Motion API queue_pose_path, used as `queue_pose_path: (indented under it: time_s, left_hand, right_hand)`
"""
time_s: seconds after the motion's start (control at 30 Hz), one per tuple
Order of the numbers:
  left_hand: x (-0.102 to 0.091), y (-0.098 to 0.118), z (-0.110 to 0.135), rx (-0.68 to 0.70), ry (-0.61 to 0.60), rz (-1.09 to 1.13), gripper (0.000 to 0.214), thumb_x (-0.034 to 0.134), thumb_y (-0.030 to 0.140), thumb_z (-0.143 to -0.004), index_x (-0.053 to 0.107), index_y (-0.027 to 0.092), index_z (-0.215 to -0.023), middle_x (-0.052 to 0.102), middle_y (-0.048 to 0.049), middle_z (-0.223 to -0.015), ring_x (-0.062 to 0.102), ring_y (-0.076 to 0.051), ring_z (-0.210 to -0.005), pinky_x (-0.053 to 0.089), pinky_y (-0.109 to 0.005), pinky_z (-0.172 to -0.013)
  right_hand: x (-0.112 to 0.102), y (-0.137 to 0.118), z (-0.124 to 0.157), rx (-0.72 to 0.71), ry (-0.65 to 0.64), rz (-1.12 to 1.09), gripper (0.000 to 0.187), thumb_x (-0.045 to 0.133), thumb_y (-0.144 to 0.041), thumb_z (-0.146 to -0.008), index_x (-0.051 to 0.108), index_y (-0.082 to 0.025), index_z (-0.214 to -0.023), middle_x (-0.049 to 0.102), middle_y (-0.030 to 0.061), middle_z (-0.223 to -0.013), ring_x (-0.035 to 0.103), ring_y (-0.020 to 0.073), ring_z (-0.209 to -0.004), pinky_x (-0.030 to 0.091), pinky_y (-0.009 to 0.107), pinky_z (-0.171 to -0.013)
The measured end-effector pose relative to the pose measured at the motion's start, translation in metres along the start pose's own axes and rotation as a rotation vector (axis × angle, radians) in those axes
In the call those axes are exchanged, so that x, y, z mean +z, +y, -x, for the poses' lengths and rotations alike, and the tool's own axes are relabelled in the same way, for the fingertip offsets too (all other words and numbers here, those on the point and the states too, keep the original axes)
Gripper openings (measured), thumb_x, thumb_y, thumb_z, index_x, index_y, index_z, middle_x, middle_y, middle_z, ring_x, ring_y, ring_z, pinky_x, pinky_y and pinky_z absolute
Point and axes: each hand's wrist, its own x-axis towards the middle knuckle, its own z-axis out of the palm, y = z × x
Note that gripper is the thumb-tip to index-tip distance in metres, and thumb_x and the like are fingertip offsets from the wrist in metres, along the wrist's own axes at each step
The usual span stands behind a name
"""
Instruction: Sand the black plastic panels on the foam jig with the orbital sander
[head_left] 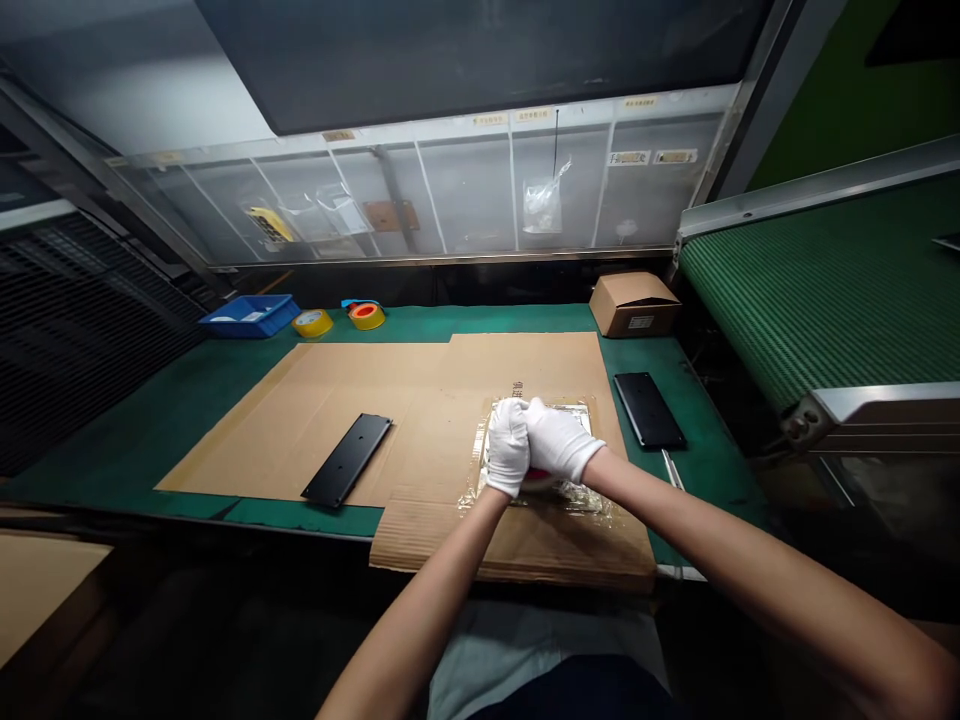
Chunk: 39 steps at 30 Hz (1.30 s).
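My left hand (508, 448) and my right hand (561, 442), both in white gloves, are closed and pressed together above a sheet (579, 412) taped down with clear tape (474, 470). What they hold, if anything, is hidden by the gloves. A round object with a red part (538, 474) shows just under my right hand, mostly covered. Beneath lies brown cardboard (427, 400). To the left, a flat black panel (348, 460) rests on the cardboard. Another black panel (649, 410) lies to the right on the green mat.
At the back left stand a blue tray (255, 318) and two tape rolls, one yellow (313, 323) and one orange-yellow (367, 316). A small cardboard box (634, 305) is at the back right. A metal tool (672, 470) lies near the right panel. A green conveyor belt (832, 290) runs beyond.
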Motion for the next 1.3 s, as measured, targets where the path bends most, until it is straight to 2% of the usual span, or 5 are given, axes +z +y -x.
queue_pose_path:
  time_s: [0.3,0.63,1.0,1.17,1.3]
  left_hand:
    - [-0.067,-0.020,0.010,-0.132,0.265,0.054,0.037,0.040,0.045,-0.104,0.067,0.021,-0.116,0.070,-0.0122,-0.120,0.068,-0.024,-0.116,0.051,-0.045,-0.111]
    - [-0.151,-0.088,0.060,-0.203,0.356,-0.320,0.033,0.045,0.041,-0.099,0.069,0.021,-0.104,0.073,-0.0133,-0.114,0.069,-0.029,-0.112,0.052,-0.051,-0.108]
    - [-0.150,-0.105,0.074,-0.171,0.316,-0.374,0.023,0.049,0.035,-0.093,0.068,0.022,-0.099,0.071,-0.0127,-0.111,0.069,-0.028,-0.108,0.054,-0.050,-0.106]
    - [-0.151,-0.104,0.075,-0.170,0.299,-0.369,0.022,0.050,0.033,-0.093,0.068,0.023,-0.099,0.072,-0.0124,-0.110,0.068,-0.028,-0.108,0.053,-0.051,-0.107]
    - [-0.151,-0.105,0.075,-0.172,0.302,-0.378,0.022,0.050,0.033,-0.093,0.069,0.022,-0.098,0.072,-0.0123,-0.110,0.069,-0.028,-0.108,0.053,-0.051,-0.107]
  right_hand:
    - [0.002,0.029,0.007,0.009,0.021,0.078,0.035,0.053,-0.045,-0.095,0.062,-0.028,-0.124,0.063,0.0112,-0.111,0.068,0.0235,-0.083,0.051,0.032,-0.071]
    - [0.006,-0.007,-0.007,-0.095,0.005,0.108,0.034,0.051,-0.039,-0.096,0.061,-0.027,-0.126,0.061,0.0121,-0.109,0.068,0.0254,-0.083,0.049,0.032,-0.068]
    - [0.013,-0.018,0.001,-0.179,0.008,0.105,0.033,0.056,-0.040,-0.094,0.062,-0.025,-0.123,0.063,0.0122,-0.111,0.067,0.0246,-0.087,0.049,0.031,-0.072]
    - [0.008,-0.013,-0.006,0.062,0.072,0.168,0.034,0.042,-0.040,-0.101,0.062,-0.025,-0.123,0.061,0.0122,-0.106,0.067,0.0252,-0.081,0.048,0.032,-0.067]
    - [0.011,-0.004,0.005,-0.110,0.007,0.118,0.034,0.051,-0.044,-0.097,0.061,-0.027,-0.125,0.062,0.0112,-0.110,0.067,0.0243,-0.088,0.048,0.031,-0.073]
